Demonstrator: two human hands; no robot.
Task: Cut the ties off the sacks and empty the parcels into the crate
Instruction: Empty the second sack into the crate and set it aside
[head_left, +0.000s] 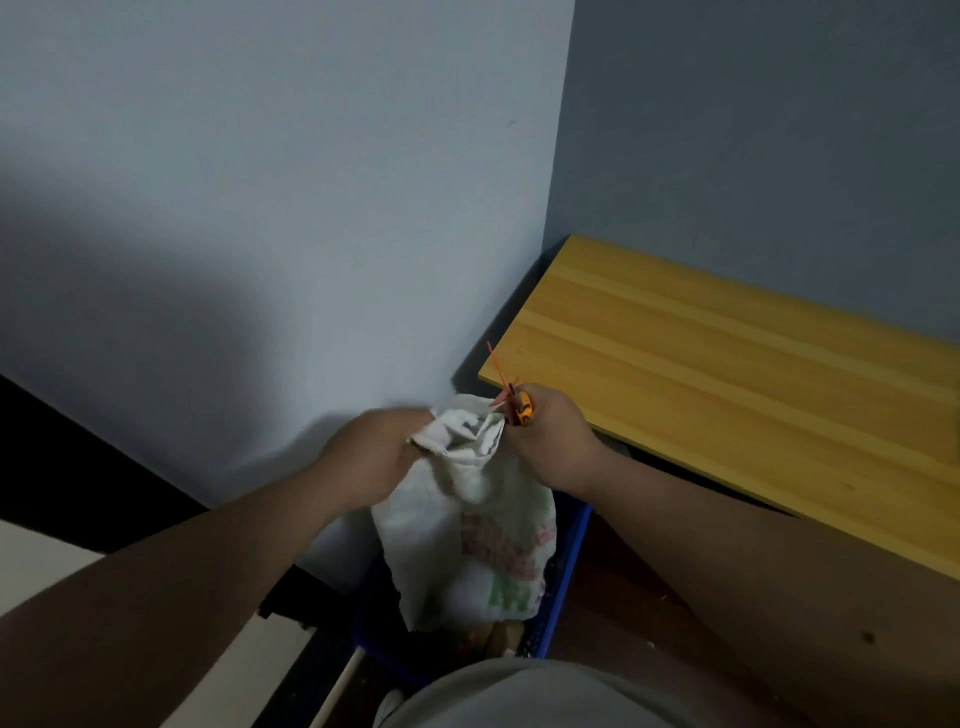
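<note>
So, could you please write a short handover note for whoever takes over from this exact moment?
Left hand grips the sack's bunched mouth. Right hand grips the other side of the mouth and also holds an orange cutter and a red tie.
The sack hangs over the blue crate beside the wooden table.
Done: the tie looks off this sack.
Left: open the mouth and empty the parcels into the crate.

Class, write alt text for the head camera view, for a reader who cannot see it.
Two bare hands hold a white sack by its neck above a blue crate: the left hand grips the fabric, and the right hand holds an orange cutter beside a red tie. A wooden tabletop stands to the right.
</note>
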